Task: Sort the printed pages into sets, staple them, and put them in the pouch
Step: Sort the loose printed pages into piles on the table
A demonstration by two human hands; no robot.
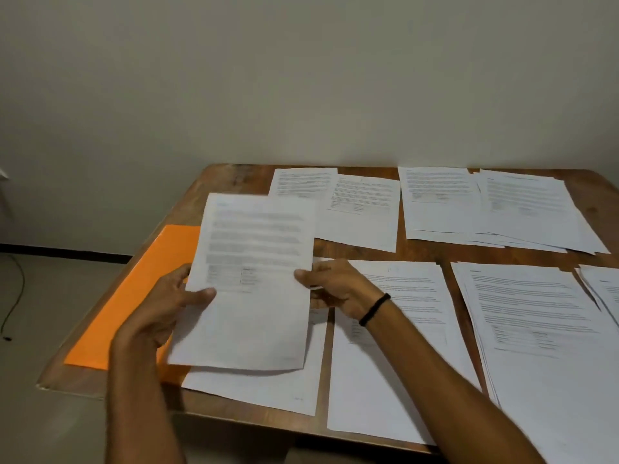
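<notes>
My left hand (177,304) and right hand (335,289) pinch a page (258,262) at mid frame, piles (536,313) lie sorted, but I think stapling and filling the pouch (144,289) are left.

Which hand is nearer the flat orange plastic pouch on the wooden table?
Left. The left hand grips the white printed page by its left edge, over the flat orange pouch; the right hand pinches its right edge, across the page from the pouch.
</notes>
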